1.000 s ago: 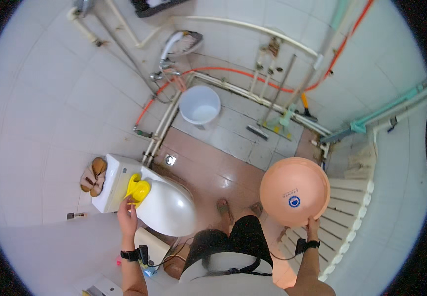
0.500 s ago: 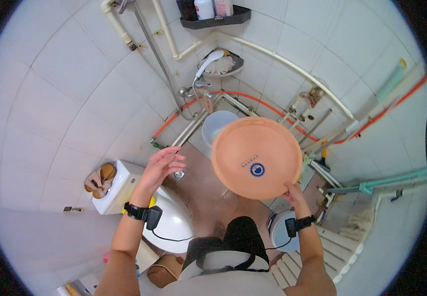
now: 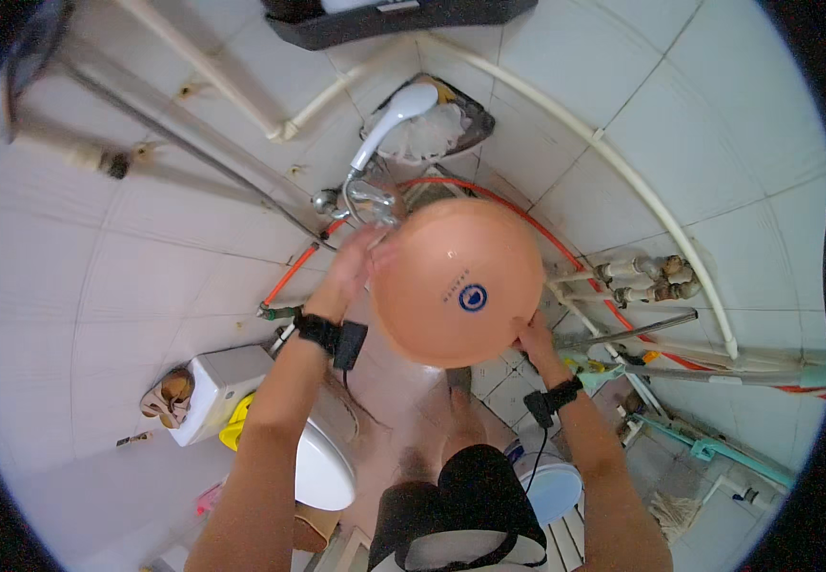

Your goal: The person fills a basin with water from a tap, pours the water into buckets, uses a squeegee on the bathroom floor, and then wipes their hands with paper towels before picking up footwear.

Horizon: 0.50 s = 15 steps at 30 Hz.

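A round orange-pink plastic basin (image 3: 460, 257), with a dark blue emblem on its bottom, is tilted before me in the corner under the taps. My right hand (image 3: 535, 341) grips its near right rim, fingers closed round the edge. At the basin's left rim is my left hand (image 3: 360, 267), smeared by motion; whether its fingers touch the rim or the tap behind cannot be told. Just beyond that hand are the metal mixer tap (image 3: 367, 202) and a white shower head (image 3: 403, 112) resting over the corner shelf. The basin hides the floor beneath it.
On the left stands a white toilet (image 3: 322, 462) with brown-and-pink slippers (image 3: 176, 393) on its tank. A white bucket (image 3: 548, 488) is by my right leg. An orange hose (image 3: 565, 253) and pipes run along the tiled walls. A dark shelf (image 3: 398, 21) hangs above.
I have come closer to the corner. The basin, in my right hand, has moved toward the tap. My left hand, earlier apart with fingers spread, has moved to the basin's left rim.
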Available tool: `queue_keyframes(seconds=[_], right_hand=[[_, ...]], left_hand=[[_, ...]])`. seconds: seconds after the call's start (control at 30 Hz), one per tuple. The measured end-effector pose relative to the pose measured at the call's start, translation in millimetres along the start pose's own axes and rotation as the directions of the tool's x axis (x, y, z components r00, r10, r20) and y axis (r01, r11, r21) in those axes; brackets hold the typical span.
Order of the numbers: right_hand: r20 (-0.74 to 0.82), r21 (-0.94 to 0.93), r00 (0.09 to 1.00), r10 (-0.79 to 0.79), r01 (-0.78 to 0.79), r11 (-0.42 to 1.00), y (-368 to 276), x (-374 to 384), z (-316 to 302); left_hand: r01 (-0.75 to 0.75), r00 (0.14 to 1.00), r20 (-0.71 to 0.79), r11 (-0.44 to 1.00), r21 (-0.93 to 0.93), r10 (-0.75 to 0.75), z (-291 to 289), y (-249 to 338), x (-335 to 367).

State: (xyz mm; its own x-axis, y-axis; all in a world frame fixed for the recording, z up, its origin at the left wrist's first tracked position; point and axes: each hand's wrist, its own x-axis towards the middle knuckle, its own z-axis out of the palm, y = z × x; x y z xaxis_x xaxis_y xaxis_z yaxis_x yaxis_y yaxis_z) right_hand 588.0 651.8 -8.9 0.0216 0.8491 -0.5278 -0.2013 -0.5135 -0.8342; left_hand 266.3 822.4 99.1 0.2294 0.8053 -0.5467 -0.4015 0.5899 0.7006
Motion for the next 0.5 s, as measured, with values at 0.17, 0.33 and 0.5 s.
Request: queue_keyframes(seconds=[0.17, 0.33, 0.5], right_hand=[[0.016, -0.001, 0.999, -0.036, 0.036, 0.999, 15, 61, 2], [-0.013, 0.147, 0.991, -0.131, 0.131, 0.98, 29, 90, 0], [-0.035, 0.078, 0.999, -0.009, 0.012, 0.997, 23, 98, 3]], left_hand=[[0.078, 0.997, -0.016, 0.987, -0.14, -0.081, -36, 3, 78], [-0.006, 0.996, -0.083, 0.951, -0.31, -0.021, -38, 3, 99], [-0.067, 0.98, -0.197, 0.915, -0.399, -0.014, -52, 20, 94]])
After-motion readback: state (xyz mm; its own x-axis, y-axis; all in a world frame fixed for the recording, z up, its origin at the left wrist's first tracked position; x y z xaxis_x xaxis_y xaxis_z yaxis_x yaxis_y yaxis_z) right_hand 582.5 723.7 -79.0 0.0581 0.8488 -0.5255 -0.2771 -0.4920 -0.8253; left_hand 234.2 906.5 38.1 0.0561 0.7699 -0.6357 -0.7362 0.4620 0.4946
